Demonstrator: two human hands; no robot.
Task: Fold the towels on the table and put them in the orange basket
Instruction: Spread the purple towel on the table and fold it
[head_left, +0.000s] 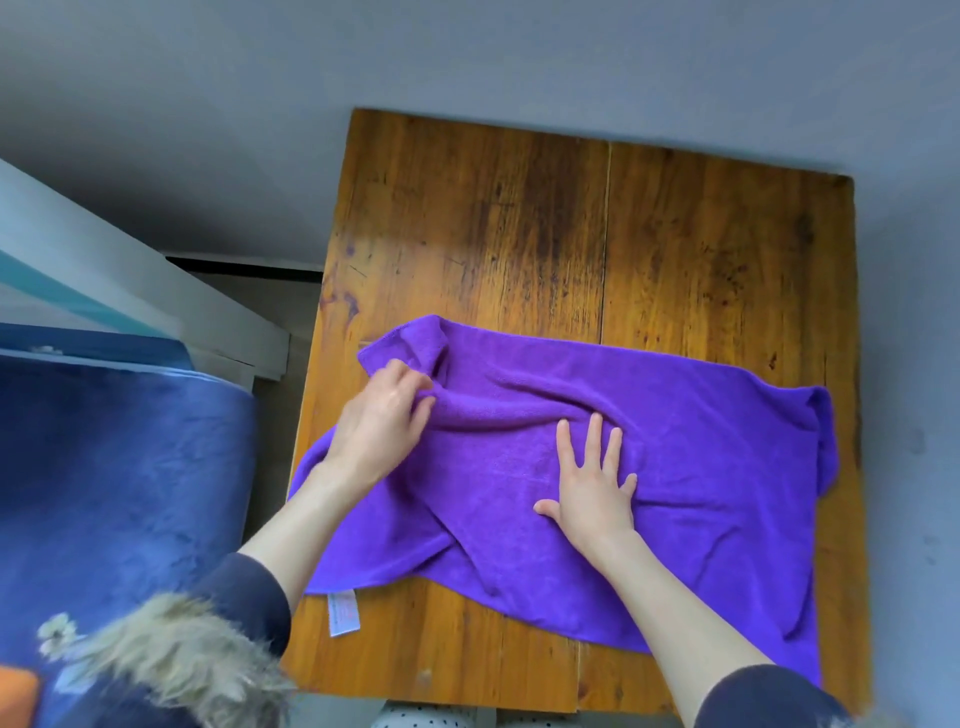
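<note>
Purple towel (675, 467) spread rumpled across the near half of the table (519, 208), under both hands. Left hand (382, 415) pinching a raised ridge of cloth near the far left corner; right hand (592, 483) flat, fingers straight, pressing the middle. Best to keep that palm down as an anchor — draw the pinched ridge outward until the wrinkles go, then square the corners before folding. Orange corner (18, 696) behind the left elbow, possibly the basket — cannot tell.

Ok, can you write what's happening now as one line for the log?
step: flattening | purple towel: spread, wrinkled, unfolded, on wooden table | left hand: pinches fold | right hand: flat on towel
</note>
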